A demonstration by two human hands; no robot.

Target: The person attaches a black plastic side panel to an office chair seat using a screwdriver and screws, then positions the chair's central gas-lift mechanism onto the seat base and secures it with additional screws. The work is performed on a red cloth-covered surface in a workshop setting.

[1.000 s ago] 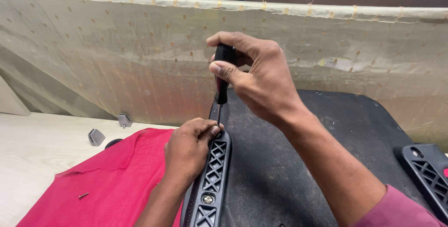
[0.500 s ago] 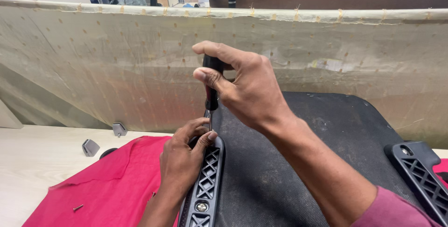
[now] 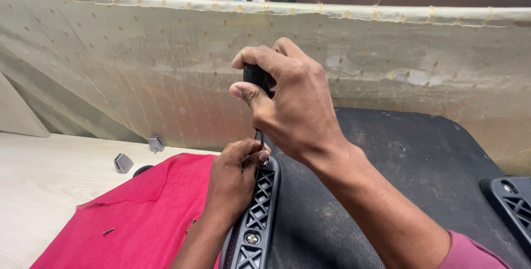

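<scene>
Head camera looks straight down on the work: the right hand (image 3: 287, 100) is clenched around the black handle of a screwdriver (image 3: 258, 81), held upright, its thin shaft dropping to the top end of a black plastic bracket (image 3: 255, 222) with a lattice of openings. The left hand (image 3: 235, 180) is closed on that same top end, fingertips pinching right where the shaft meets the bracket. A silver screw sits seated lower down in the bracket. It lies between a red cloth (image 3: 138, 213) on the left and a black fabric pad (image 3: 409, 158) on the right. Two loose screws (image 3: 108, 230) rest on the cloth. Second black bracket (image 3: 511, 205) at the right edge. Two small grey clips (image 3: 123, 163) sit on the pale table (image 3: 38, 175), beige dotted fabric (image 3: 138, 70) behind.
</scene>
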